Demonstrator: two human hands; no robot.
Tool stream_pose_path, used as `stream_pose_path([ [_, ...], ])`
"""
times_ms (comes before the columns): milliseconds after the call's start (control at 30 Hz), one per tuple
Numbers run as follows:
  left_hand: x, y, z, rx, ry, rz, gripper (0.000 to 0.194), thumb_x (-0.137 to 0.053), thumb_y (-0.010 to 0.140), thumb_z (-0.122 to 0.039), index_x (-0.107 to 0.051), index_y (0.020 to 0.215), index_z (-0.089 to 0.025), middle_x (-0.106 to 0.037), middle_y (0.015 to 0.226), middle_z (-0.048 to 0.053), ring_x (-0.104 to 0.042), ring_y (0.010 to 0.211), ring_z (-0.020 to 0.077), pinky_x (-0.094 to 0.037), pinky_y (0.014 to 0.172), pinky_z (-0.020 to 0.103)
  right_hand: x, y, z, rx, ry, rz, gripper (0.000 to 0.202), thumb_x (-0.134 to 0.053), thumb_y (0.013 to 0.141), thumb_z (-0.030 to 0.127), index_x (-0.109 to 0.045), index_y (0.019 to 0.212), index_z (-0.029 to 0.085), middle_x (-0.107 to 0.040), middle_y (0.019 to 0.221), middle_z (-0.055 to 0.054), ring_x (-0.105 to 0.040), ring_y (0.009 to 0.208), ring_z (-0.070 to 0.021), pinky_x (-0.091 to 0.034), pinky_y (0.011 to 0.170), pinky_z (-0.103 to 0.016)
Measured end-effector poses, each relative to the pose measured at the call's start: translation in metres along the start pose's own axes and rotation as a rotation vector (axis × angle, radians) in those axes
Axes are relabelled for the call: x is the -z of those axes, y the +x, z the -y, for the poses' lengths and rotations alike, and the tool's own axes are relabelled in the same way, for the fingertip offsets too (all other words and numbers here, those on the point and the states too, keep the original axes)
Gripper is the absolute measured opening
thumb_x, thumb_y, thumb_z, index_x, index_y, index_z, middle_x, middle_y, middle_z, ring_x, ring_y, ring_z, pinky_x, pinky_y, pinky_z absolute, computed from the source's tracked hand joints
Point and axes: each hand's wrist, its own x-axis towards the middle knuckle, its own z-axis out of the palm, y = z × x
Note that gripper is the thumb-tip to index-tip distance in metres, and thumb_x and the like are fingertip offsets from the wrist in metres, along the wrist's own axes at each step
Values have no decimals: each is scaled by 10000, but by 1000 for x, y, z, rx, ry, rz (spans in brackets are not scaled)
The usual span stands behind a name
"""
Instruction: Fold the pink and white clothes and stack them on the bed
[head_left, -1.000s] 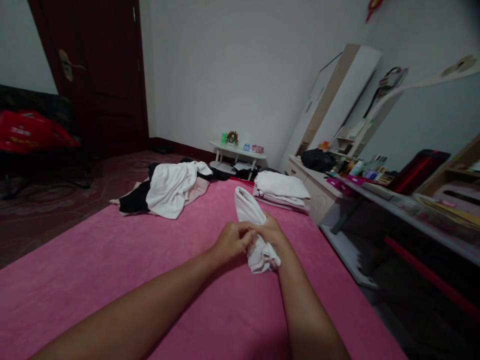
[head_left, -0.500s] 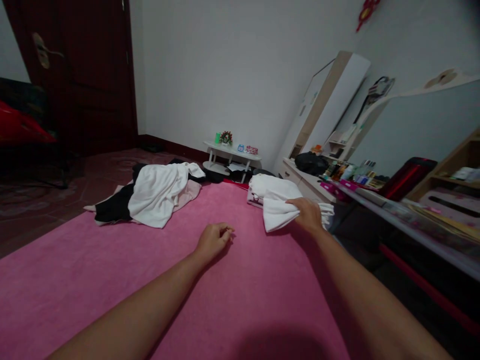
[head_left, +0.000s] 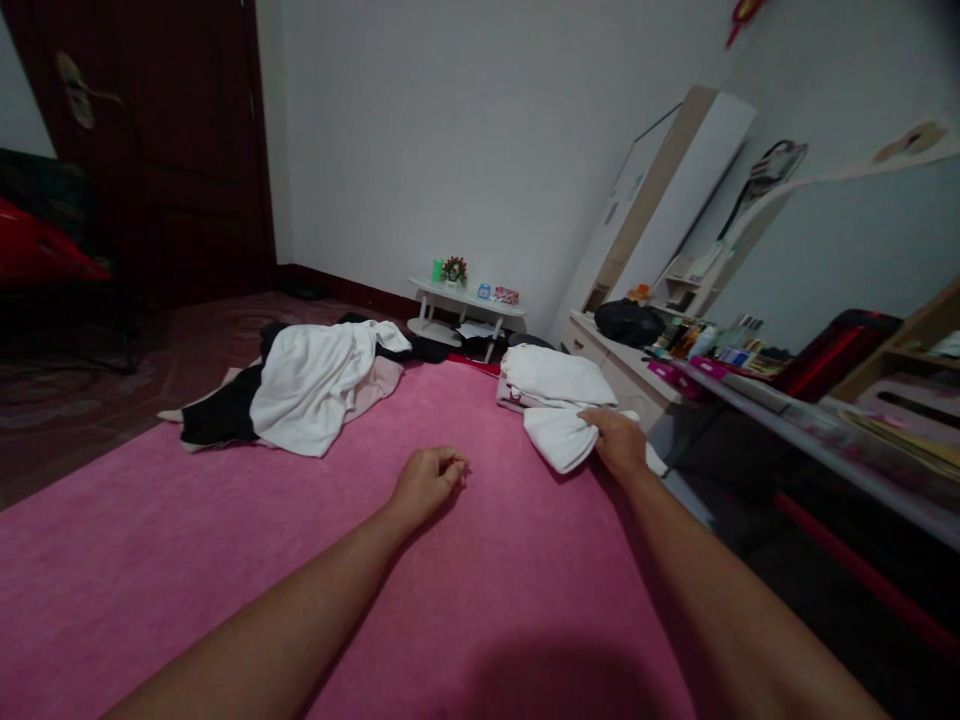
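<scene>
On the right side of a pink surface (head_left: 480,560), my right hand (head_left: 619,442) is closed on a folded white cloth (head_left: 559,436). This cloth lies against the near side of a stack of folded white clothes (head_left: 559,375). My left hand (head_left: 427,482) rests on the pink surface near the middle, fingers curled together; whether anything small is between them is too unclear to tell. At the left far edge lies a loose pile, with a rumpled white garment (head_left: 304,385) over black and pale pink clothes (head_left: 217,412).
A white side table (head_left: 469,297) with small ornaments stands by the wall. At the right are a dresser (head_left: 637,375) with bottles and a black bag, and a glass-topped desk (head_left: 810,440). A dark door (head_left: 195,150) is at the left.
My right hand has shifted slightly, and the white cloth in it has moved down and nearer, away from the stack's top. My left hand has stayed still. The view has turned slightly.
</scene>
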Motion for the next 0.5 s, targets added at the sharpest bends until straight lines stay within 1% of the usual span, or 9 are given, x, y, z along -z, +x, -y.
stream_pose_path([
  [67,0,0,1,0,5,1,250,-464,840,-278,-665,812,-133,-682,698,42,-625,636,139,-452,624,236,-6,-11,3,33,-57,47,404,-451,862,220,-634,1221,201,-586,1316,-94,-513,1221,-267,-333,1063,-438],
  [133,0,0,2,2,26,2,256,-460,842,-279,-671,819,-137,-684,702,39,-624,633,138,-448,622,235,-14,-26,7,46,-142,109,486,-455,851,197,-537,1330,177,-503,1396,-134,-466,1266,-293,-314,1068,-487],
  [233,0,-1,3,-6,76,10,255,-460,841,-273,-680,820,-147,-690,712,36,-626,642,141,-439,619,233,-15,-46,8,110,-230,78,684,-482,791,119,-348,1458,188,-221,1554,-130,-259,1403,-302,-235,1100,-535],
  [267,0,-1,3,-13,94,11,252,-462,839,-269,-683,820,-150,-692,716,36,-627,647,142,-437,620,232,-13,-50,7,162,-238,62,723,-480,774,93,-320,1470,209,-145,1575,-108,-190,1430,-291,-198,1115,-542],
  [300,0,-1,3,-17,113,11,249,-466,836,-268,-685,819,-152,-694,720,36,-628,652,144,-435,621,232,-11,-52,6,226,-232,66,738,-467,768,71,-316,1471,234,-114,1583,-82,-149,1443,-275,-167,1125,-543],
  [367,0,-2,3,-19,143,12,248,-471,835,-269,-690,821,-156,-700,732,37,-630,662,147,-435,627,232,-8,-55,3,347,-182,126,716,-431,787,62,-330,1463,276,-157,1579,-48,-139,1449,-240,-143,1136,-533],
  [400,0,-2,3,-17,154,14,247,-473,834,-270,-693,824,-158,-703,739,37,-631,667,148,-436,630,232,-8,-56,3,378,-143,162,685,-414,810,78,-337,1458,287,-199,1570,-40,-153,1447,-226,-149,1138,-526],
  [433,0,-2,3,-13,163,15,247,-474,832,-271,-695,827,-160,-705,743,36,-632,669,149,-435,631,231,-10,-58,3,379,-98,187,646,-403,839,109,-342,1456,289,-236,1560,-38,-166,1444,-217,-161,1139,-520],
  [500,-1,-2,3,-10,184,23,246,-479,826,-270,-701,835,-165,-708,749,33,-631,672,149,-434,628,228,-15,-63,6,313,-11,186,572,-388,893,201,-339,1459,266,-274,1547,-52,-182,1440,-214,-193,1135,-514],
])
